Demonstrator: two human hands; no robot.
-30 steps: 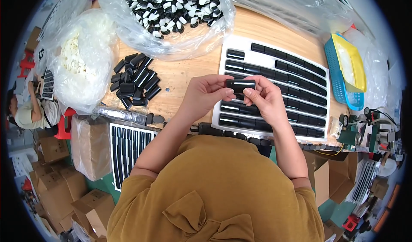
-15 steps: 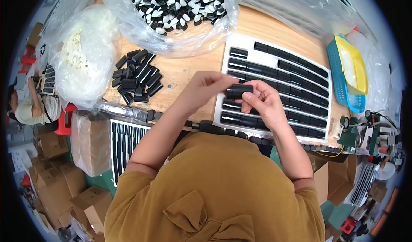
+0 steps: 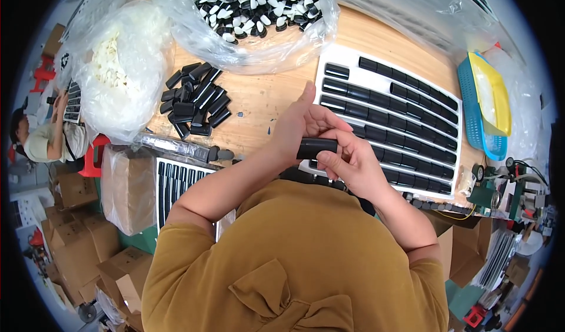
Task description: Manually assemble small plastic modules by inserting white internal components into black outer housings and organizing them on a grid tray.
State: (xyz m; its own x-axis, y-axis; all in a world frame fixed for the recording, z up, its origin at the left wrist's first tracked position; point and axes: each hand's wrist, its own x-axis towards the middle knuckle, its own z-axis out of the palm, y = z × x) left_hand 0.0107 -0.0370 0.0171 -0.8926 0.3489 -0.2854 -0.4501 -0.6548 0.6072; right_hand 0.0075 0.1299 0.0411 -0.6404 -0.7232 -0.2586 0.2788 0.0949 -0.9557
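Note:
A glossy black plastic cap [image 3: 316, 148], short and tube-shaped, lies sideways between my hands in front of my chest. My right hand [image 3: 356, 162] pinches its right end between thumb and fingers. At its other end is the palm of my left hand [image 3: 294, 123], with the thumb raised and the fingers stretched out toward the right; whether the palm presses on the cap I cannot tell. Just beyond my hands, a white tray [image 3: 368, 85] holds rows of similar black caps, with gaps in the far rows. A loose pile of black caps [image 3: 197, 99] lies to the left.
A transparent plastic bag [image 3: 253, 61] of small black-and-white parts lies open at the back. Left of it stands a bag of cream-coloured pieces [image 3: 112, 67]. A blue basket [image 3: 471, 97] with a yellow one [image 3: 497, 97] sits at right. Another person [image 3: 47, 138] works far left.
Both hands have come down nearer my body with the black cap. My left hand's fingers were bent over the cap's left end; now they are stretched out, with the palm at that end.

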